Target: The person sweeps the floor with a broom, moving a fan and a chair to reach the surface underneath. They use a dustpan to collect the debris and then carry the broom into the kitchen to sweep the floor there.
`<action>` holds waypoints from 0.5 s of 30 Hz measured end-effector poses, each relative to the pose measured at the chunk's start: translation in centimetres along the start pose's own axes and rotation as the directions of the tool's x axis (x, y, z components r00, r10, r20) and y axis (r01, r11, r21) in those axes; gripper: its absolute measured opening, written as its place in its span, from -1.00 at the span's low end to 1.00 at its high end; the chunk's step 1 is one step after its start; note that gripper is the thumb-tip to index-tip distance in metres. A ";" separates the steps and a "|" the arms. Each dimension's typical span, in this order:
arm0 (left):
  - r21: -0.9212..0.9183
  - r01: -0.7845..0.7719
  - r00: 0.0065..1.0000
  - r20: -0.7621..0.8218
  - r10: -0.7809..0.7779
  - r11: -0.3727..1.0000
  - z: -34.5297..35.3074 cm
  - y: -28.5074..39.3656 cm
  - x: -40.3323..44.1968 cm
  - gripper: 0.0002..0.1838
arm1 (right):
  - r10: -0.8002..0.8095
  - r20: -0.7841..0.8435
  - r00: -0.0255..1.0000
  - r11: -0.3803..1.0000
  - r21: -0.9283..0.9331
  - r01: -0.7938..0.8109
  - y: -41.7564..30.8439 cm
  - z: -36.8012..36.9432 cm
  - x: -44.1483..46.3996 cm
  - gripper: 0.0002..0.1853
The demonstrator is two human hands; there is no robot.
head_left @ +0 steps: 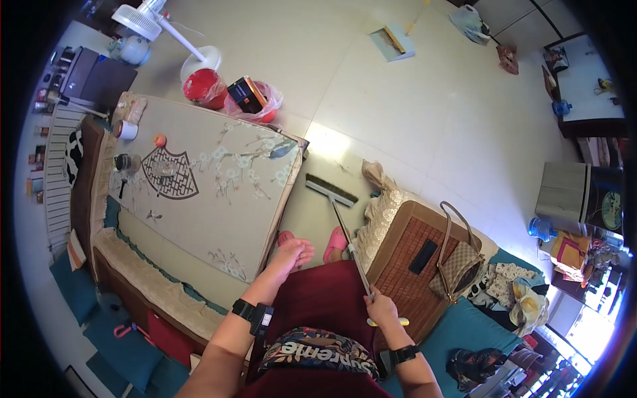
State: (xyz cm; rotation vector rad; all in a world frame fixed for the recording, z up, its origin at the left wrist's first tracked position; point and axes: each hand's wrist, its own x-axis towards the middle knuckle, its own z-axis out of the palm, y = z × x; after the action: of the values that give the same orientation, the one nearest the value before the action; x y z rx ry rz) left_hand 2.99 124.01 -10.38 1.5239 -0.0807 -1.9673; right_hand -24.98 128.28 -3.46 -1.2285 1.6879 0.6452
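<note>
My right hand (381, 309) is wrapped around the handle of a broom (342, 222). The wide broom head, with dark bristles, rests on the floor ahead of my feet, between the low table and the seat. A yellow-and-white piece (403, 322) shows beside that hand; I cannot make out whether it belongs to the broom. My left hand (292, 256) hovers in front of my body, fingers loosely bent, holding nothing. Below it are pink slippers (336, 244) on my feet. The cloth-covered table (222, 192) stands to the left of this hand.
On the right, a woven-mat seat (400, 255) bears a checked handbag (456, 268) and a dark flat object (423, 257). A dustpan (393, 44) lies on the far floor. Red bins (204, 89) and a white fan (199, 61) stand past the table. A sofa (159, 295) is at left.
</note>
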 end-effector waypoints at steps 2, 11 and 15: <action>-0.022 0.004 1.000 -0.020 -0.004 1.000 -0.5 -0.2 0.0 -0.76 | 0.021 -0.029 0.999 0.996 0.083 -0.019 1.7 1.8 0.7 -0.49; 0.006 0.053 0.998 -0.022 -0.053 0.999 0.1 -1.1 -0.9 -0.81 | 0.011 -0.279 0.960 0.990 0.137 0.029 0.3 1.3 13.2 -0.56; 0.001 0.087 0.996 0.008 -0.087 0.996 -0.8 -1.6 -1.8 -0.82 | -0.067 -0.351 0.934 0.955 0.248 0.162 -1.9 -1.4 13.7 -0.56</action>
State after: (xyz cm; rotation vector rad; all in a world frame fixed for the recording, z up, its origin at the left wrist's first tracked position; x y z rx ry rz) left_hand 3.21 126.48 -9.81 1.5434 -0.0188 -2.0415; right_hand -24.82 120.35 -14.85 -1.2762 1.8939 0.1201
